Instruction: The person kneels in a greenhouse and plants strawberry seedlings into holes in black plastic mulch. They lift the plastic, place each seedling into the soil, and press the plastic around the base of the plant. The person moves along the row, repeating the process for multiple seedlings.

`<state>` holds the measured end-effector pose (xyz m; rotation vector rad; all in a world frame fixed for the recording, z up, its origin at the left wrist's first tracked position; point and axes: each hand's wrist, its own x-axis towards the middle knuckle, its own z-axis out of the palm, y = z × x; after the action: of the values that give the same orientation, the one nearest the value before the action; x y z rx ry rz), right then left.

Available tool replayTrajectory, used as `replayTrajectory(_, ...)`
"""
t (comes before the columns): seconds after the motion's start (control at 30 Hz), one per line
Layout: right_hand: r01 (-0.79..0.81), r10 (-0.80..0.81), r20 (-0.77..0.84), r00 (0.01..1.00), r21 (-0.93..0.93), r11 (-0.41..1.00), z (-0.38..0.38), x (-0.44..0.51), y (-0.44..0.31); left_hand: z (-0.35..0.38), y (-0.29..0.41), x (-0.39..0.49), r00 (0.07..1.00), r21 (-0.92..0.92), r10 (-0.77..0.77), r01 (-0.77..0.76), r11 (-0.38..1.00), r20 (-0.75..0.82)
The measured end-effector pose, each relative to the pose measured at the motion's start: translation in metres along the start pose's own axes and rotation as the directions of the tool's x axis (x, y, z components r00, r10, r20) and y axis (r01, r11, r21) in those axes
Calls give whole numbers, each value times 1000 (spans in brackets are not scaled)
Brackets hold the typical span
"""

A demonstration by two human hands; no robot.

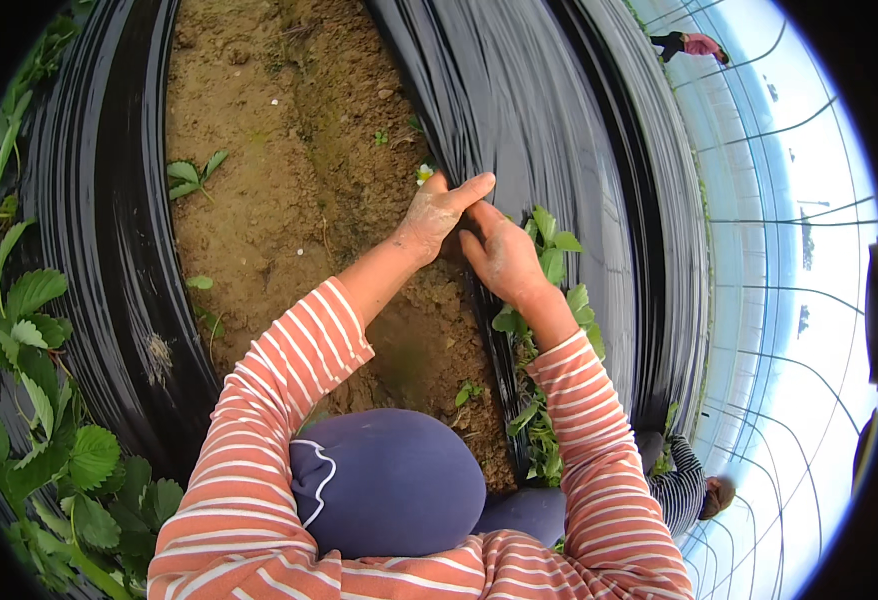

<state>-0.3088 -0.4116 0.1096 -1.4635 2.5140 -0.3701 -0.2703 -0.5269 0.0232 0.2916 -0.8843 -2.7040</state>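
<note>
Black plastic mulch film (529, 142) covers the raised bed to the right of a bare soil furrow. At the film's edge my left hand (435, 217), dusty with soil, grips gathered folds, its thumb lying on top and its fingers mostly hidden. A small white flower (424, 173) shows right beside it. My right hand (508, 259) is close against the left, index finger and thumb bent at the same edge. Whether film is pinched between them is hidden. Green strawberry leaves (551, 244) stick out by the right wrist.
The soil furrow (281, 172) runs ahead between two film-covered beds. On the left bed (123, 225) leafy strawberry plants (41, 397) crowd the outer side. One person (683, 487) bends at the lower right; another person (698, 45) is farther off. A greenhouse wall (754, 247) lines the right.
</note>
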Motion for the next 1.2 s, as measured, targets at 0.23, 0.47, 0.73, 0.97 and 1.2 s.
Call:
replayTrajectory(0.23, -145, 210, -122, 970, 404, 903, -9, -4, 12, -7, -1, 26, 958, -281, -286, 268, 922, -25)
replayTrajectory(0.47, -303, 449, -37, 893, 688, 659, 17, 12, 59, -17, -1, 28, 938, -184, -342, 347, 920, 55)
replayTrajectory(0.73, -286, 328, -89, 941, 315, 905, 10, 5, 45, -34, -14, 41, 932, -173, -316, 345, 922, 175)
replayTrajectory(0.97, -323, 370, -125, 921, 289, 901, 19, 11, 52, -29, -4, 33, 968, -44, -247, 248, 968, 32)
replayTrajectory(1.2, -365, 401, -84, 912, 282, 887, 25, 10, 65, -22, -3, 18, 951, -96, -173, 203, 975, 255)
